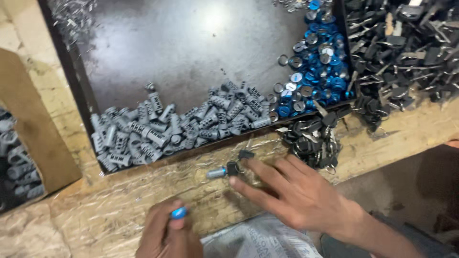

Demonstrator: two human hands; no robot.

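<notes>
At lower centre of the frame, a small silver metal lock cylinder with a black-headed key in it (223, 170) lies on the worn wooden surface (119, 200), its long axis running left to right, key end toward the right. The right hand (291, 191) reaches for it, fingers spread, tips just touching the key head. The left hand (167, 234) is clamped on a small blue cap (179, 213). Above, a dark tray (191, 43) holds grey ribbed cylinders (158, 129) and blue caps (315, 71); loose black keys (401, 52) fill the upper right. Seemingly a pick-up step: closing the fingers comes next.

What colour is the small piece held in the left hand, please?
Blue small piece, clearest in the head view, pinched in the left hand.
</notes>
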